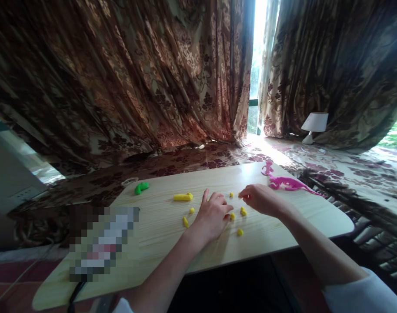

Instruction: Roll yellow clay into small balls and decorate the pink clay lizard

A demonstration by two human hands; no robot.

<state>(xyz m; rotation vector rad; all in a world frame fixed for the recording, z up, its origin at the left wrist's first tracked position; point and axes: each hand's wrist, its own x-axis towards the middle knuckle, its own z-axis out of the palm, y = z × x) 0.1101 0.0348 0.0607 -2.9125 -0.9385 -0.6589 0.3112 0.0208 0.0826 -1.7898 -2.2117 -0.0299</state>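
Note:
Small lumps of yellow modelling clay lie about the middle of the table. My right hand (260, 200) is closed in a pinch at a small yellow clay lump (239, 195), partly hidden by the fingertips. My left hand (214, 214) rests palm down with its fingers spread. Its thumb and forefinger are close beside another yellow lump (232, 216); whether they touch it I cannot tell. Nearby are a yellow lump (231, 194), a joined pair (243, 211) and one nearer me (240, 232). Left of my left hand lie a yellow roll (183, 197), a ball (192, 210) and a pointed piece (185, 221).
A green clay piece (141, 188) lies at the table's back left, and a pink dinosaur-like figure (287, 182) at the back right. A blurred-out object (107, 243) with a black strap covers the left side. Beyond the wooden table (159, 234) stands a white lamp (315, 123).

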